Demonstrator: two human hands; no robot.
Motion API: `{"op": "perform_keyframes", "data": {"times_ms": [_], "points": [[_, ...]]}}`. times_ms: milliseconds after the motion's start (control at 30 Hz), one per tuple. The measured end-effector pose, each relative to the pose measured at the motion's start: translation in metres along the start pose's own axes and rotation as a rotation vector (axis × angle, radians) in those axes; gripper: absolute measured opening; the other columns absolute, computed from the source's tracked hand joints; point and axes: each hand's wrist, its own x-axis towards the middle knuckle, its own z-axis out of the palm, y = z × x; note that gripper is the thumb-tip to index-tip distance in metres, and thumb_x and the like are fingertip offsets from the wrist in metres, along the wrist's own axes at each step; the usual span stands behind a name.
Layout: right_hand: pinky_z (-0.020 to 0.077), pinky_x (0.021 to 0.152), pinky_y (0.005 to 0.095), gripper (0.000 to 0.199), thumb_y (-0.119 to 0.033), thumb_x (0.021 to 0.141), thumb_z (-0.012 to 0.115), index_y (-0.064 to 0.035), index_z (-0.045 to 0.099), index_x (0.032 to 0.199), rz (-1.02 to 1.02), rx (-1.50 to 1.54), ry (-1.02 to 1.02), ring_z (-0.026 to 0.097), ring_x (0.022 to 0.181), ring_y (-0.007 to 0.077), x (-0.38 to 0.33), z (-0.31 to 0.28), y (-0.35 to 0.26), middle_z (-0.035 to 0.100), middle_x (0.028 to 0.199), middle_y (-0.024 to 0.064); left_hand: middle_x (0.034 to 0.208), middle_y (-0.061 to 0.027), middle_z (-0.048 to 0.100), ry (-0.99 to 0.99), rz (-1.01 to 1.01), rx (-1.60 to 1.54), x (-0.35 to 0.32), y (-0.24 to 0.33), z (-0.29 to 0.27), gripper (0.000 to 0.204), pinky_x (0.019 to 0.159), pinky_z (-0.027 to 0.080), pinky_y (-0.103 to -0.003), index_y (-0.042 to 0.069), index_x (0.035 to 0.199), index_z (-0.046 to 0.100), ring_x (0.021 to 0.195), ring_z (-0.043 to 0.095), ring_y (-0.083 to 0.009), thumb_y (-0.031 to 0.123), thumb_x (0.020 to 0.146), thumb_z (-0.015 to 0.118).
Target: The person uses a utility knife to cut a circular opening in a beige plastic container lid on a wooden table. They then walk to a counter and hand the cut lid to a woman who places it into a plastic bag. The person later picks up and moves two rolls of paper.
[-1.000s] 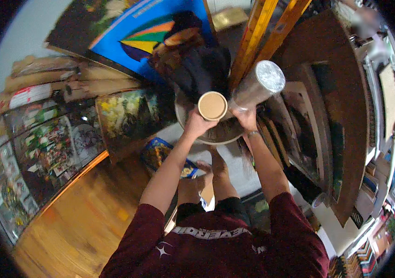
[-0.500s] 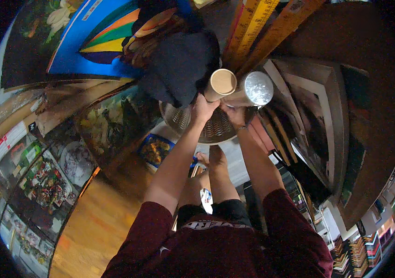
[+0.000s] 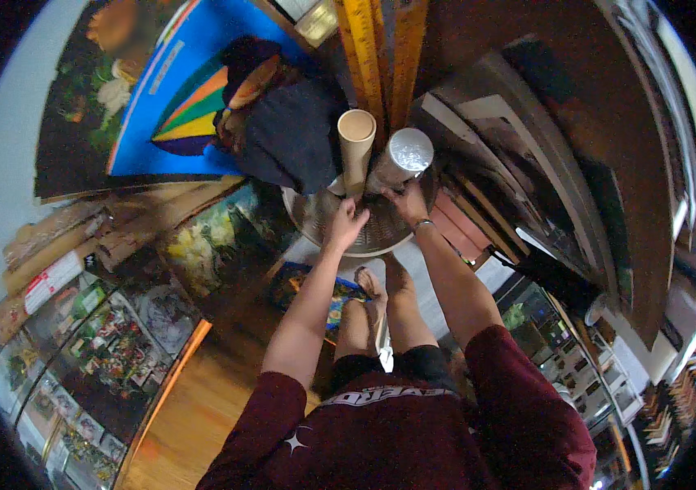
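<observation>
My left hand (image 3: pixel 346 223) is closed with its fingertips at the lower end of a tan cardboard tube (image 3: pixel 356 155), which stands upright with its round end up. Close to its right, my right hand (image 3: pixel 408 202) grips the lower part of a thicker roll (image 3: pixel 401 163) with a shiny, silvery top. Both rolls stand in a round bin with a woven-looking wall (image 3: pixel 311 229), and my hands are over its near side. A dark cloth (image 3: pixel 291 131) hangs against the tube's left side. The rolls' bottoms are hidden.
Long yellow rulers (image 3: pixel 362 57) rise behind the rolls. A blue board with a colourful sail shape (image 3: pixel 148 114) leans at the left. Framed pictures (image 3: pixel 519 147) lean at the right. By my feet lies a blue-edged picture (image 3: pixel 291 282); framed prints (image 3: pixel 103 351) stand lower left.
My left hand has slid down the cardboard tube to its lower end. The tube now stands taller above my fingers, and the two rolls sit lower left in view as the view shifted.
</observation>
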Motion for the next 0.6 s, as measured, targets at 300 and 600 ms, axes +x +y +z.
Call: {"op": "perform_keyframes", "data": {"times_ms": [300,600], "points": [[0.0566,0.085,0.0491,0.043,-0.028,0.089,0.076,0.0006,0.064,0.119,0.116,-0.316,-0.027,0.071,0.095,0.0430,-0.183,-0.077,0.024,0.075,0.104,0.0222,0.111,-0.0157,0.075,-0.177,-0.239,0.353,-0.262,-0.112,-0.083,0.057,0.086,0.055,-0.046,0.000,0.124,0.070,0.101,0.071,-0.0301,0.050,0.096,0.068],[0.0569,0.090,0.0455,0.055,-0.049,0.088,0.072,-0.0020,0.073,0.118,0.728,-0.432,0.001,0.073,0.103,0.0386,-0.554,-0.160,0.163,0.075,0.112,0.0238,0.099,-0.0150,0.075,-0.575,-0.109,0.732,-0.342,-0.138,-0.089,0.052,0.079,0.054,-0.045,-0.002,0.110,0.072,0.091,0.071,-0.0287,0.048,0.096,0.065]]}}
